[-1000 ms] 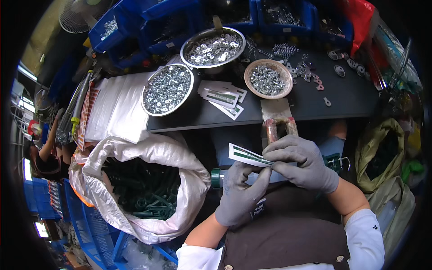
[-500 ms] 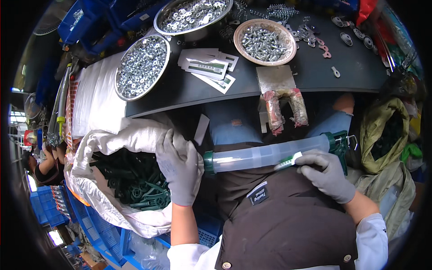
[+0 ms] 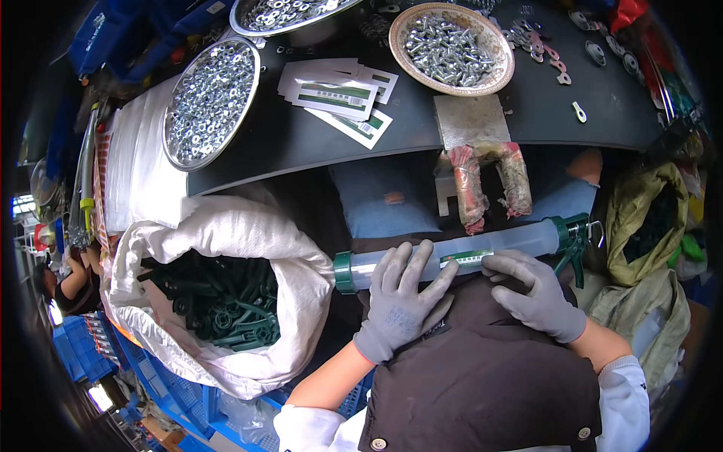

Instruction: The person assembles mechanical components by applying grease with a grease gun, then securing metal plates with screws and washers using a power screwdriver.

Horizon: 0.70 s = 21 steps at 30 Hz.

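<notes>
A caulking gun with a clear, milky tube (image 3: pixel 520 238) lies across my lap, its green end cap at the left and its green trigger handle (image 3: pixel 576 245) at the right. On the tube sits a small green-and-white label (image 3: pixel 466 259), flat against the surface. My left hand (image 3: pixel 399 301), in a grey glove, rests open with spread fingers over the tube, left of the label. The gloved fingertips of my right hand (image 3: pixel 538 294) touch the tube at the label's right end, its thumb apart from the fingers.
A white sack (image 3: pixel 301 301) of dark green plastic parts stands at the left. On the dark table (image 3: pixel 301 162) are labels (image 3: pixel 331 98), a patterned bowl (image 3: pixel 504 64) of screws and metal trays of small parts. A taped fork-shaped bracket (image 3: pixel 471 124) juts from its edge. Another sack (image 3: pixel 663 177) stands right.
My left hand has moved right from beside the sack onto the tube. The label, formerly pinched and tilted in my right hand, now lies flat on the tube. The view has shifted slightly.
</notes>
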Each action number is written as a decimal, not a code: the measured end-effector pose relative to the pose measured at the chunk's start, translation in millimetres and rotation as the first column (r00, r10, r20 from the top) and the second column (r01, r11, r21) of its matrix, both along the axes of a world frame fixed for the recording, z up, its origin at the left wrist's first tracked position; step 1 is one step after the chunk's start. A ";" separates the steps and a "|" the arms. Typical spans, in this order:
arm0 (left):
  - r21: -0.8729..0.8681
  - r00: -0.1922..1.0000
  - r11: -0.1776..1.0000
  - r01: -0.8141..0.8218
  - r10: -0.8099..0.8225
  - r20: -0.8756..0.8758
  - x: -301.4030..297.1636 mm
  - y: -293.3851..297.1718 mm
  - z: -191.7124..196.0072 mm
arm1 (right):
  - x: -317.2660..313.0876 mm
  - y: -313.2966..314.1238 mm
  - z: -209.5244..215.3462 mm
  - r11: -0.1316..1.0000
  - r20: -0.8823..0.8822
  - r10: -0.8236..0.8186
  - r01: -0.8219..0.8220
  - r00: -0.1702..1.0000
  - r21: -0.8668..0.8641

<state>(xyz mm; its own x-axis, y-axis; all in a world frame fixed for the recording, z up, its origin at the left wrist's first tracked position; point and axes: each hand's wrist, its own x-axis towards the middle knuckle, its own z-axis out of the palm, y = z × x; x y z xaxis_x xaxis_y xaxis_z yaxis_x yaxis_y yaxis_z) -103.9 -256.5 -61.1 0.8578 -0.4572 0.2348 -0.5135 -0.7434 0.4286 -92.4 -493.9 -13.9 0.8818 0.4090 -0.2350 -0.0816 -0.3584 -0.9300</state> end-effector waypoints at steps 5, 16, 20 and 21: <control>0.071 1.000 0.997 0.008 -0.007 -0.022 1.9 -0.4 -4.5 | 0.2 -1.0 -4.3 1.000 0.058 0.026 -0.025 0.998 -0.014; 0.060 0.999 0.998 0.007 -0.004 -0.054 3.8 -5.4 -1.9 | 0.2 -1.2 -4.2 0.998 0.107 -0.041 0.045 0.993 -0.037; 0.039 0.991 0.999 0.016 -0.011 -0.136 12.7 -13.0 10.6 | 10.4 -24.4 9.2 0.912 0.468 0.115 0.093 0.876 -0.399; 0.052 0.987 0.996 0.075 -0.067 -0.148 18.8 -17.8 13.1 | 14.7 -35.2 7.4 0.913 0.458 0.020 0.170 0.889 -0.370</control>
<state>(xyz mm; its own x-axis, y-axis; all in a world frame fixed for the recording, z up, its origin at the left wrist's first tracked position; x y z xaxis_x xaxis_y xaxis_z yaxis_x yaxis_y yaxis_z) -85.1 -274.3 -48.0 0.8457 -0.5274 0.0809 -0.5009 -0.7326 0.4609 -77.7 -529.1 -6.5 0.9533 0.2957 0.0622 0.2623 -0.7075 -0.6563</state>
